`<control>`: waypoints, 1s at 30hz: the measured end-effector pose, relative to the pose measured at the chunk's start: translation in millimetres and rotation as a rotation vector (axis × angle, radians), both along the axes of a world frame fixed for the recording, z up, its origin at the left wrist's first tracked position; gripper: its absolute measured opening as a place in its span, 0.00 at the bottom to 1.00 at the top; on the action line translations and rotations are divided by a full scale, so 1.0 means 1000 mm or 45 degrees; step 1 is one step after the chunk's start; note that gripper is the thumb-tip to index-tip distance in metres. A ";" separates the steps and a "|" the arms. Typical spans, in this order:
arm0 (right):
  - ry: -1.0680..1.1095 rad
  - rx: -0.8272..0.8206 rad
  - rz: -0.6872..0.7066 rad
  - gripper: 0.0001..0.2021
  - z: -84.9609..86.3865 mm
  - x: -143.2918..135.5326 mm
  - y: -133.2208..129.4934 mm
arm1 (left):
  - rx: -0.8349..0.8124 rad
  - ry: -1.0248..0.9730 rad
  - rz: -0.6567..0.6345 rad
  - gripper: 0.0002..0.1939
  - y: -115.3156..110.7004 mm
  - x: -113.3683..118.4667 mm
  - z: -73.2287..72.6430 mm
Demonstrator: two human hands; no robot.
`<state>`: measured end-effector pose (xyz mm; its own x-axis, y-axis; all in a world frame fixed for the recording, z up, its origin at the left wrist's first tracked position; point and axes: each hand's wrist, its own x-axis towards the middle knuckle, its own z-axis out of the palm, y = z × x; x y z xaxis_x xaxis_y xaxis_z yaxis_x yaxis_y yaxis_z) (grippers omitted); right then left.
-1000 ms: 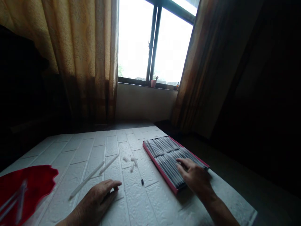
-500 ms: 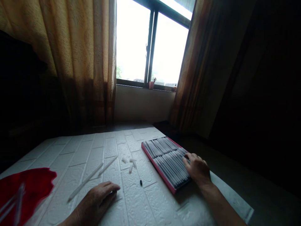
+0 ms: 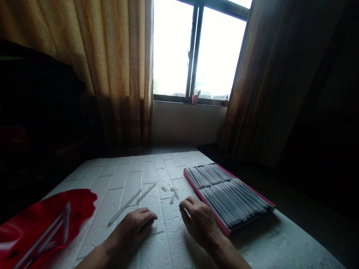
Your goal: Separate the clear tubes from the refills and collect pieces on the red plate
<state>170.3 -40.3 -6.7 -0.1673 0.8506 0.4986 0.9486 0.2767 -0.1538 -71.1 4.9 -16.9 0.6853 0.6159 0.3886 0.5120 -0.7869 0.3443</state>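
Observation:
My left hand [image 3: 134, 226] rests on the white table, fingers stretched forward and holding nothing visible. Just beyond it lie two clear thin tubes [image 3: 125, 207], like pen barrels. My right hand [image 3: 198, 219] is low over the table, left of the pink-red box [image 3: 224, 225]. Its thumb and fingers are bent together, and whatever is at the fingertips is hidden. Rows of thin clear pen-like sticks [image 3: 235, 200] fill the box. Several short clear caps [image 3: 172, 194] lie beyond my hands, in the middle.
A red bowl with a wavy rim [image 3: 84, 194] stands at the left with several sticks [image 3: 53, 228] in it. The table [image 3: 117, 168] has a white brick pattern. Behind it are a curtain [image 3: 120, 74] and a window; a pink cup [image 3: 195, 98] is on the sill.
My right hand has moved left from the box to the table, over where a small black cap lay; that cap is now hidden. The view has turned left, showing more of the red bowl.

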 end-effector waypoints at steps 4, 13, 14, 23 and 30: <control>0.144 -0.072 -0.017 0.09 -0.015 0.003 0.004 | 0.140 0.069 0.357 0.14 0.024 -0.030 0.005; 0.874 0.473 0.047 0.10 -0.024 0.040 0.003 | 0.061 0.498 0.825 0.13 0.035 -0.050 0.013; 0.937 0.528 0.015 0.10 -0.025 0.043 0.001 | 0.055 0.526 0.827 0.13 0.032 -0.047 0.014; 0.505 0.411 -0.113 0.11 -0.012 0.075 -0.018 | 0.059 0.652 0.850 0.11 0.021 -0.039 0.023; -0.110 -0.317 -0.387 0.13 0.007 0.040 -0.025 | 0.196 0.439 0.862 0.14 0.027 -0.038 0.015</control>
